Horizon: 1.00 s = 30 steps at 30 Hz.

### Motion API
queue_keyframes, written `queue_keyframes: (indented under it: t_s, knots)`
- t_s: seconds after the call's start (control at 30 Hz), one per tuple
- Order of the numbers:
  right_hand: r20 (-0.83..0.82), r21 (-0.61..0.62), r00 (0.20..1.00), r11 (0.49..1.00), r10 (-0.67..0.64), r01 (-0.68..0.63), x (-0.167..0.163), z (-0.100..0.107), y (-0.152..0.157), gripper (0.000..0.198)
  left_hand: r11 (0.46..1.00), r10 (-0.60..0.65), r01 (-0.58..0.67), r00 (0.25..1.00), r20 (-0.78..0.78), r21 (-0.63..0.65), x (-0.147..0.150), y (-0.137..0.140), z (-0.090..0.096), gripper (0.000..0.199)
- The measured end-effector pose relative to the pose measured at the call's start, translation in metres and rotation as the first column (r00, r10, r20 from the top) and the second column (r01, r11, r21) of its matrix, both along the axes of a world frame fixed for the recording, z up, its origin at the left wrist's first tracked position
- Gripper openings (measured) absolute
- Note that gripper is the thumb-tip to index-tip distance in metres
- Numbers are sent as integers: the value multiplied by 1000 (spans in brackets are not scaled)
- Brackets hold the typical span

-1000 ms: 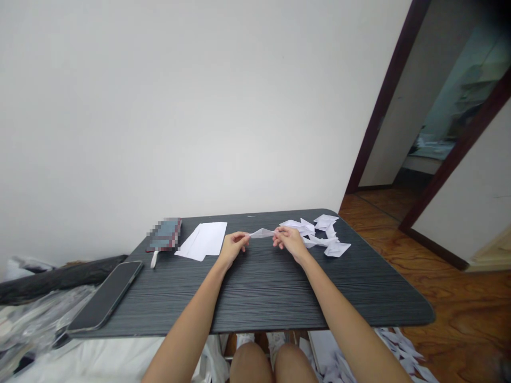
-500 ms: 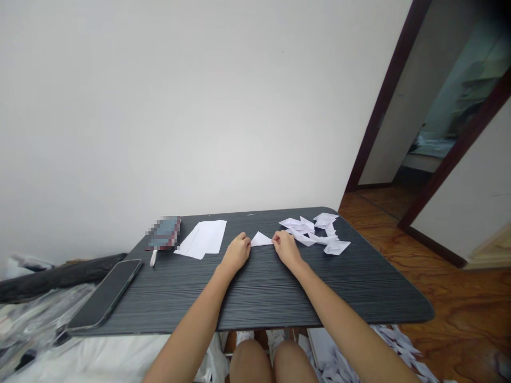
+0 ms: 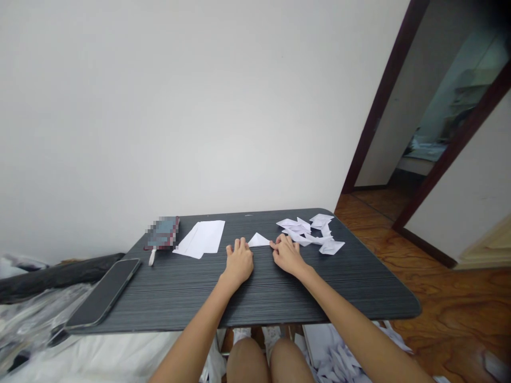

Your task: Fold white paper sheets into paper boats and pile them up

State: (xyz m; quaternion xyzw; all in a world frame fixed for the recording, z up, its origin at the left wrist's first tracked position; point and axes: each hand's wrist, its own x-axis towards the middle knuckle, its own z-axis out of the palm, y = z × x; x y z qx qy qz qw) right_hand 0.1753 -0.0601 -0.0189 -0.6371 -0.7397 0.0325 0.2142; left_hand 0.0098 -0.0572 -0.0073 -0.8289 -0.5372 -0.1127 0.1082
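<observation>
Small folded paper (image 3: 257,241) lies flat on the desk (image 3: 175,300), betw. the two hands, peak pointing far; prob. set there so each hand reaches one end. L hand (image 3: 239,260) is palm-down, fingers loosely spread by its left corner, seemingly to steady it; can't tell if it touches. R hand (image 3: 287,253) has bent fingers at the right corner, likely bracing it vs. the desk; can't tell if it's pinched. Flat sheets (image 3: 209,237) lie far left, folded pieces (image 3: 296,227) far right, apparently to avoid mix-ups. Phone (image 3: 104,293) sits near left, prob. out of the way.
</observation>
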Motion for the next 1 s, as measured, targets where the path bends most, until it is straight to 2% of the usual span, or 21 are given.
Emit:
queue_keyframes:
  t_s: [0.1,0.3,0.43,0.57,0.7,0.83,0.9,1.0]
  knots:
    - [-31,-52,998,998,-46,44,2,3,-1,27,999,36,-36,999,12,-30,1,-1,2,31]
    - [-32,-49,998,997,-56,54,3,7,-9,28,991,44,-34,996,77,-127,-10,-7,6,30]
    - [-46,-35,997,997,-63,62,1,6,-12,29,995,45,-37,995,88,-93,-5,0,11,28]
    - [-74,39,997,999,-8,11,4,-1,-11,31,988,-102,114,988,118,-102,7,19,15,26]
    - [-139,125,989,991,56,-38,6,-6,-2,32,960,-199,220,971,133,-173,12,41,16,20]
    - [-326,220,945,972,-5,81,-3,-4,14,27,950,-219,260,950,223,-172,8,58,15,23]
    - [-382,190,922,972,-58,140,-12,-3,22,26,958,-208,256,932,295,-132,6,63,12,26]
    - [-421,85,901,984,-106,156,-26,-1,33,28,967,-210,250,894,395,-52,4,66,5,30]
